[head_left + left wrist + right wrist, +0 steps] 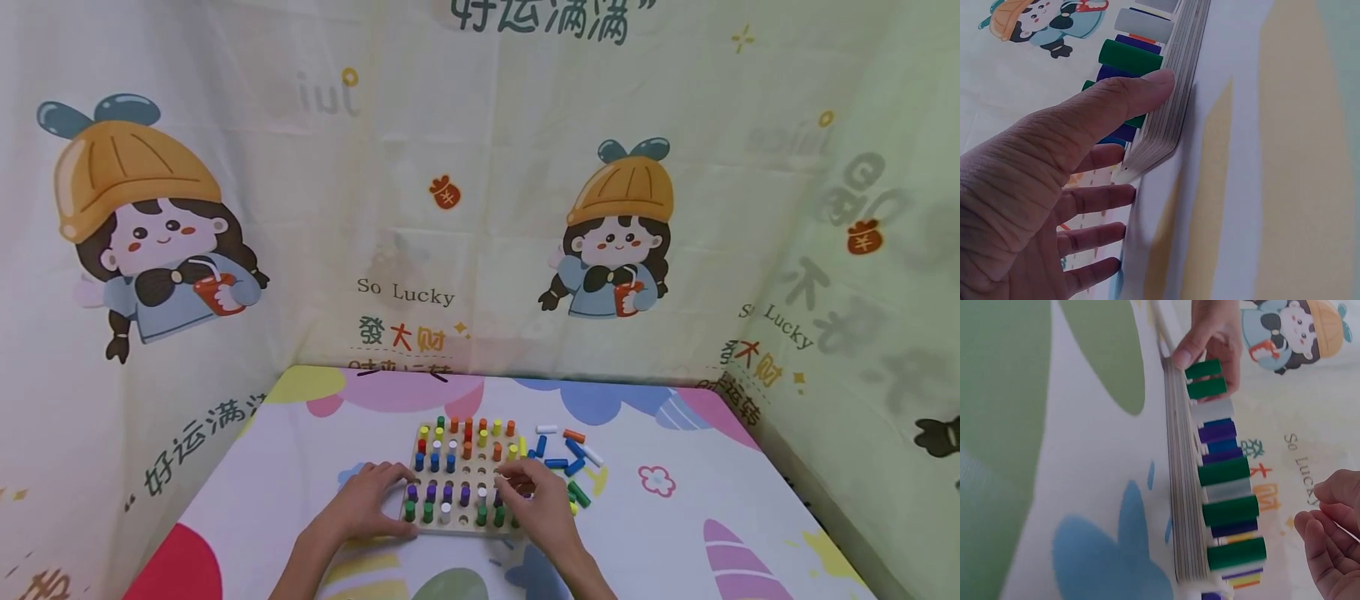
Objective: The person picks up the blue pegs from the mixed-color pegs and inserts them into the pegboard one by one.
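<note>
A pale wooden pegboard (438,531) with rows of coloured pegs lies on the table. My left hand (366,500) grips its near left corner, the thumb (1160,87) on the front edge and the index finger at the side; the other fingers are spread. Green pegs (1229,510) stand along the front row, with purple pegs (447,493) behind them and blue pegs (435,462) farther back. Over the right part of the board hovers my right hand (542,504), fingers bent and thumb close to the index finger. Whether a peg is between its fingertips cannot be seen.
Right of the board lie loose pegs: several blue pegs (556,463), white pegs (592,456), an orange peg (573,436) and green pegs (579,493). The table (660,533) has a patterned cover, and printed cloth (495,250) hangs behind and at both sides.
</note>
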`<move>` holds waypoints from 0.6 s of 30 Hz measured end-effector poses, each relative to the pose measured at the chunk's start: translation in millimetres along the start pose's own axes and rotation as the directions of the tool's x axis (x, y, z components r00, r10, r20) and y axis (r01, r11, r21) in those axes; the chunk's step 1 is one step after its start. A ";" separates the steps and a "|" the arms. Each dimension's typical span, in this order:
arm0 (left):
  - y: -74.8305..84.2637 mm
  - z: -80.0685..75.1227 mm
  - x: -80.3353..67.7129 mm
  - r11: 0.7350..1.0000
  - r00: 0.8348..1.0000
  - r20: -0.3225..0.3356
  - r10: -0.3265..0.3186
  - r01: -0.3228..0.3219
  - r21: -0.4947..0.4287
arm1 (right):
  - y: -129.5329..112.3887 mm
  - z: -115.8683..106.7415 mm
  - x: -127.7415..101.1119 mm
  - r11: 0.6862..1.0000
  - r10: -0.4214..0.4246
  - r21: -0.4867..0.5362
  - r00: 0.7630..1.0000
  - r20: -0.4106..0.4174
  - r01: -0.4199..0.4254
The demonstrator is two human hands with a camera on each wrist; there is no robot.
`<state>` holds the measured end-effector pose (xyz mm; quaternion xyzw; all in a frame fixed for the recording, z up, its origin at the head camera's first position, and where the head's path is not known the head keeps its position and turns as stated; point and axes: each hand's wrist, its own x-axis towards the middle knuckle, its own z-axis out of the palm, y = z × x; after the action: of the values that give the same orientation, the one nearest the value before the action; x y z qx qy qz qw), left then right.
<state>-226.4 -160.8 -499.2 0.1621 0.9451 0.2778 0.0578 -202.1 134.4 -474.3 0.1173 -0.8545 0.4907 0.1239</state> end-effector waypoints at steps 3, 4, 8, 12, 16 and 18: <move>0.7 -1.2 -1.2 1.000 1.000 0.000 -0.001 0.001 -0.006 | 2.0 -6.0 -1.3 1.000 0.014 -0.019 1.000 -0.015 -0.014; 0.7 -1.3 -1.7 1.000 1.000 0.000 -0.002 0.002 -0.008 | 3.0 -7.1 -1.7 1.000 0.019 -0.022 1.000 -0.019 -0.019; 0.4 -1.7 -2.6 1.000 1.000 -0.001 0.010 -0.010 -0.019 | 6.7 -11.9 -1.9 0.999 0.031 -0.035 0.999 -0.038 -0.032; 0.1 -1.6 -2.2 0.999 1.000 -0.007 0.020 -0.020 -0.026 | 12.2 -17.2 0.5 0.998 0.014 -0.055 0.998 -0.060 -0.017; -0.6 -0.6 -1.5 0.999 1.000 -0.005 0.008 -0.009 -0.031 | 18.9 -22.8 3.1 0.996 0.034 -0.086 0.997 -0.068 -0.040; -1.5 0.3 -1.1 0.999 1.000 -0.003 0.003 -0.003 -0.036 | 22.1 -25.2 4.1 0.992 0.066 -0.100 0.996 -0.064 -0.072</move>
<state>-225.7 -162.3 -500.2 0.1621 0.9397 0.2952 0.0591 -210.6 166.8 -478.5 0.0663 -0.8779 0.4536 0.1384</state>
